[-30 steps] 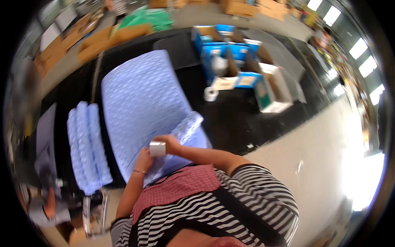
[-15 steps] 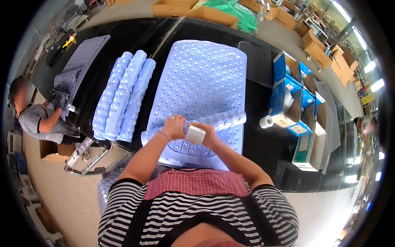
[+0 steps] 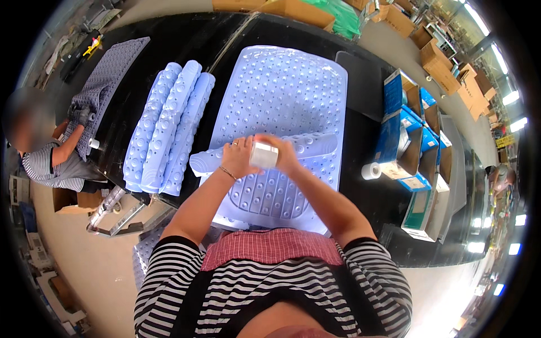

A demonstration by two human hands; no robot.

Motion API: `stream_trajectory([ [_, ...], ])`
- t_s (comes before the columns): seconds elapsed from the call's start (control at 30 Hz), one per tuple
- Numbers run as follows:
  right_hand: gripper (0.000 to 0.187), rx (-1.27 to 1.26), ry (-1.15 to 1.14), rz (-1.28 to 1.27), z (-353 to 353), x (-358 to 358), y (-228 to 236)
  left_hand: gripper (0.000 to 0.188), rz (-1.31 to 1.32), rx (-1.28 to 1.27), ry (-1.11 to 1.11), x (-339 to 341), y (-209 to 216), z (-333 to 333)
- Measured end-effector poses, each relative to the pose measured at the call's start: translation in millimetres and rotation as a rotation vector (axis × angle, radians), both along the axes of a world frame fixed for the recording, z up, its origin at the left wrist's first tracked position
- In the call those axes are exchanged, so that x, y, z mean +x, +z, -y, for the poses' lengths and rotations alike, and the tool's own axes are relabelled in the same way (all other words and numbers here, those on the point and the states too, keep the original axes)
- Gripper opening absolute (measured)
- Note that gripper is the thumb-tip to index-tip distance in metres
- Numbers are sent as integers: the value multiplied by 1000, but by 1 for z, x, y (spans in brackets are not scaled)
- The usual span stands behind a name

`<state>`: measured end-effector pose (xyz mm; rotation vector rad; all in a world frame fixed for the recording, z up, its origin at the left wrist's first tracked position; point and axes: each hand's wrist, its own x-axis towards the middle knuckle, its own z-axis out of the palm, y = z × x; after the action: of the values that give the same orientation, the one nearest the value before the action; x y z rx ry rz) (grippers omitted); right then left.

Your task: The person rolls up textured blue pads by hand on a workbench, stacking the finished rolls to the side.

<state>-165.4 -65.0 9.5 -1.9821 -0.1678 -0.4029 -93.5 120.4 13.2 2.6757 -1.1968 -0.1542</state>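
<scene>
A light-blue bath mat (image 3: 276, 96) with round bumps lies lengthwise in front of me, and a rolled-up light-blue mat (image 3: 315, 145) rests crosswise on it. My left hand (image 3: 239, 158) is closed on the rolled mat near its middle. Beside it, my right hand (image 3: 284, 153) grips a shiny, whitish tape roll (image 3: 264, 155) against the rolled mat. The fingertips of my right hand are partly hidden behind the tape roll. Several finished mat rolls (image 3: 169, 129) lie side by side to the left.
Right of the mat stand blue-and-white cardboard boxes (image 3: 403, 138) with rolls inside, and a loose white roll (image 3: 371, 170). A dark sheet (image 3: 358, 84) lies behind them. Far left, a co-worker (image 3: 42, 163) handles a grey mat (image 3: 110, 73) on the black table (image 3: 360, 225).
The rolled mat and both hands have moved slightly away from me, showing more of the flat mat's near end. The tape roll has turned in my right hand.
</scene>
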Motion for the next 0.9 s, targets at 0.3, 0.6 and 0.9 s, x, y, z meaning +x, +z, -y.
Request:
stream_trajectory([
  [0.3,43,59,73,-219,-31,-155,0,70,-190,146,27,-19,20,1],
  [0.6,40,936,94,-537,-27,-153,-24,68,-111,-236,-108,-81,27,-40],
  [0.9,43,107,-146,-78,9,-14,-7,116,187,-81,-66,-59,-8,1],
])
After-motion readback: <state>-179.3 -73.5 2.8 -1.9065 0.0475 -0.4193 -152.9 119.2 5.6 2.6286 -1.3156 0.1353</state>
